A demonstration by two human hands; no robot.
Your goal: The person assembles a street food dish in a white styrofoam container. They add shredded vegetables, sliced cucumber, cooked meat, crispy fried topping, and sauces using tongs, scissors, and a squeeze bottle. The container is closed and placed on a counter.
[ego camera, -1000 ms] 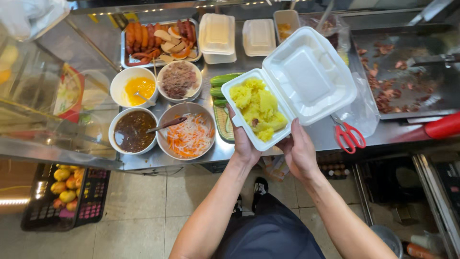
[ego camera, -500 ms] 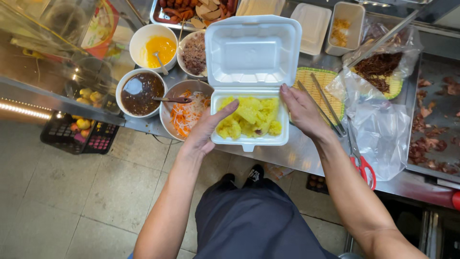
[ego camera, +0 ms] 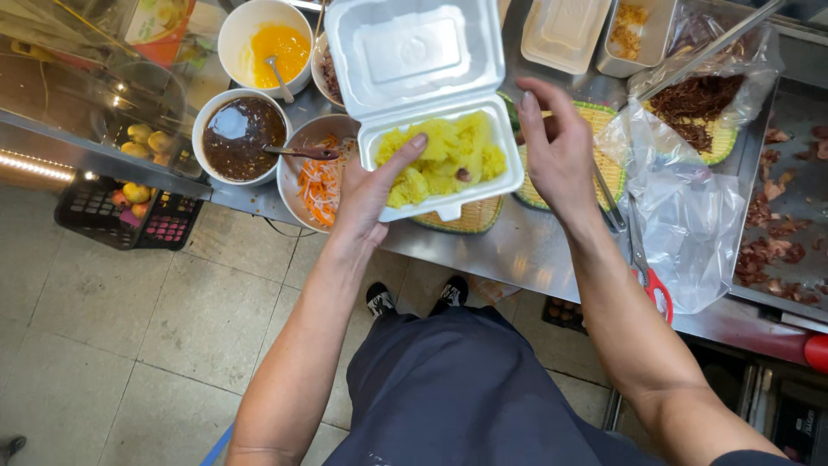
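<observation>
Black crate point(ego camera: 121, 207): sits on the tiled floor at far left, below the edge of the surface, with yellow fruit in it; it is well apart from both hands.
Dark sauce bowl point(ego camera: 240, 136): white bowl of brown liquid at the near edge of the surface point(ego camera: 535, 250), a spoon handle lying across towards the next bowl, so it is within easy reach.
Yellow sauce bowl point(ego camera: 266, 45): stands behind the dark one, a spoon resting in it.
Shredded salad bowl point(ego camera: 317, 177): metal bowl of orange and white strips, just beside the box's left end and partly covered by the left hand.
Left hand point(ego camera: 366, 194): comes up from below, palm under the box's left end and thumb pressed over the rim onto the rice; the fingers grasp the box so it stays level above the surface.
Foam box point(ego camera: 431, 103): white hinged container, lid standing open away from the person, held over the woven trays at the centre of the surface; the open lid leaves the yellow sticky rice point(ego camera: 440, 155) uncovered.
Right hand point(ego camera: 559, 155): hovers just beside the box's right end, fingers loose and spread, holding nothing; I cannot tell whether it touches the rim.
Woven tray point(ego camera: 604, 173): lies under the right hand, near tongs.
Plastic bags point(ego camera: 690, 207): clear, crumpled, right of the hand; one holds dark shredded meat.
Scissors point(ego camera: 651, 285): red-handled, at the near edge.
</observation>
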